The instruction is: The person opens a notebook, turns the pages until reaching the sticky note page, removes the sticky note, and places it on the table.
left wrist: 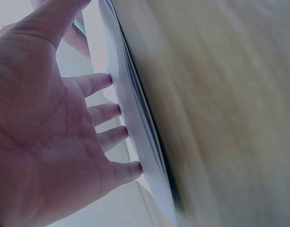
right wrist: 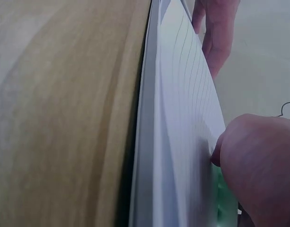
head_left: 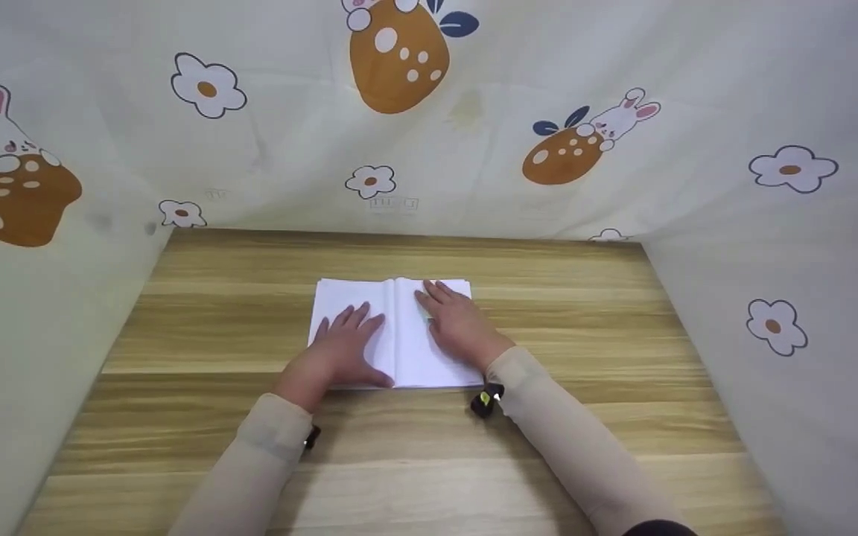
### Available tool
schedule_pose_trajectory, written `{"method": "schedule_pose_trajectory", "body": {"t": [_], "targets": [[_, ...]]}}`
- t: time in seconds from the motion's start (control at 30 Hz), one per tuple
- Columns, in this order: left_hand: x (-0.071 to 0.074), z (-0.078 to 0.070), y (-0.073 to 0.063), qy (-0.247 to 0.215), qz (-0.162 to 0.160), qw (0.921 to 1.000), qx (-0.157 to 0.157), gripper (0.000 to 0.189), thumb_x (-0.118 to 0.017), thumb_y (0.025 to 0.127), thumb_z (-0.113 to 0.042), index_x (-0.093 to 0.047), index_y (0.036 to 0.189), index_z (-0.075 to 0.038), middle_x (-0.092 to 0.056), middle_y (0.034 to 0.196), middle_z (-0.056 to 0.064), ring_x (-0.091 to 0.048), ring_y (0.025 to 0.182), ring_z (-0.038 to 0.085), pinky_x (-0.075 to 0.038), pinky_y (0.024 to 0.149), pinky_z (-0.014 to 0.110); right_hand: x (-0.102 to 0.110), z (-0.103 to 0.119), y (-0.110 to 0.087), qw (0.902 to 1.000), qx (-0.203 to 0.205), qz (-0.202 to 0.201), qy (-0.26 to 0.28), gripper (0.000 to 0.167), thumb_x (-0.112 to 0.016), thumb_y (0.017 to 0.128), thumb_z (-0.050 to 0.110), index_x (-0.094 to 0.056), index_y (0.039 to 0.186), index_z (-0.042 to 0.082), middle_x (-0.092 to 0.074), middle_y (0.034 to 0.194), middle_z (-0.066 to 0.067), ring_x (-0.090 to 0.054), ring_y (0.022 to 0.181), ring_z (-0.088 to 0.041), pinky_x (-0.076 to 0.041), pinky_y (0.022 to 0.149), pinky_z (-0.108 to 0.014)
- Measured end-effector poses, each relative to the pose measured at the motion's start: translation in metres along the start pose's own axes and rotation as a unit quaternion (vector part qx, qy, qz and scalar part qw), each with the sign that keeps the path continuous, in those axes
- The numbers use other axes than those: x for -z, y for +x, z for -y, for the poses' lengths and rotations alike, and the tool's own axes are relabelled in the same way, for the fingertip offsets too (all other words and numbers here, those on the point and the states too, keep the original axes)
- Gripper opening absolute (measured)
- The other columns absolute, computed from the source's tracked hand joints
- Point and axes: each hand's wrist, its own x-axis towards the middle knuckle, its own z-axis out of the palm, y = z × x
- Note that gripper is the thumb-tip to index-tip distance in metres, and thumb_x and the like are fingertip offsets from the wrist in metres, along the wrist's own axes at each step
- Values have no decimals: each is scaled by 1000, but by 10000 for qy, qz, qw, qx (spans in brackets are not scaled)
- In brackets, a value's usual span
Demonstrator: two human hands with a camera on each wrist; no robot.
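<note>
An open notebook [head_left: 418,365] with white pages lies on the wooden table; faint ruled lines show on its page [right wrist: 185,71] in the right wrist view. My left hand [head_left: 343,350] rests on the left page, fingers spread. In the left wrist view the fingertips [left wrist: 134,169] touch the paper while the palm is raised. On the right page lies my right hand [head_left: 462,327], its fingers stretched towards the far edge. Beside and partly under that hand is a small green thing [right wrist: 224,201], mostly hidden; its kind cannot be told.
The wood-grained table [head_left: 585,298] extends around the notebook. A pale cloth [head_left: 287,149] printed with rabbits and flowers hangs behind it and along both sides. Small black devices [head_left: 483,402] sit at both wrists. A dark rounded thing [head_left: 658,528] shows at the bottom edge.
</note>
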Motion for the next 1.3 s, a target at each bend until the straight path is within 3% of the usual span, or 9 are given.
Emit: {"method": "schedule_pose_trajectory", "body": {"t": [0.53, 0.63, 0.73, 0.83, 1.0, 1.2, 1.3], "targets": [[2, 0, -1, -68, 27, 10000, -40, 121, -95, 80, -60, -36, 172, -7, -18, 181, 24, -15, 166, 50, -10, 130, 74, -3, -1, 0, 9992, 146, -202, 327, 52, -48, 109, 2, -51, 161, -4, -45, 167, -29, -41, 157, -48, -34, 130, -56], [3, -1, -2, -89, 52, 9999, -19, 120, -95, 80, -59, -36, 172, -7, -18, 182, 24, -14, 167, 50, -9, 131, 74, -3, -4, -1, 9974, 68, -253, 675, 52, -47, 111, 2, -48, 163, -3, -44, 168, -28, -40, 158, -47, -32, 131, -56], [3, -2, -3, -122, 66, 9999, -2, 120, -95, 81, -58, -36, 172, -7, -17, 182, 24, -13, 167, 50, -8, 131, 73, -2, -9, -3, 9893, -220, -251, 1420, 54, -46, 113, 2, -44, 167, 0, -43, 171, -23, -38, 160, -42, -28, 133, -53], [3, -2, -3, -131, 74, 9999, 21, 120, -95, 81, -58, -36, 172, -7, -17, 182, 24, -13, 167, 50, -8, 131, 73, 1, -16, -4, 9683, -662, -265, 2395, 54, -43, 116, 6, -43, 170, 8, -43, 173, -13, -36, 163, -32, -25, 134, -44], [2, -1, -2, -174, 83, 9998, 38, 120, -95, 81, -58, -36, 173, -8, -17, 182, 23, -12, 167, 49, -7, 131, 72, 7, -29, -5, 9144, -1176, -523, 3839, 52, -41, 118, 12, -47, 169, 18, -47, 172, -1, -35, 163, -22, -24, 134, -39], [1, 1, -2, -199, 54, 9998, -10, 121, -95, 80, -58, -36, 172, -8, -17, 182, 24, -12, 167, 50, -7, 131, 74, 11, -46, -6, 8677, -1568, -850, 4640, 51, -38, 119, 19, -46, 170, 21, -47, 173, 1, -29, 166, -21, -17, 136, -40], [1, 0, -2, -193, 40, 9998, -43, 120, -95, 80, -58, -37, 172, -8, -17, 182, 24, -12, 167, 50, -7, 130, 75, 13, -54, -7, 8358, -1900, -1032, 5047, 52, -38, 119, 21, -46, 170, 21, -41, 176, -1, -26, 166, -22, -17, 136, -41]]}}
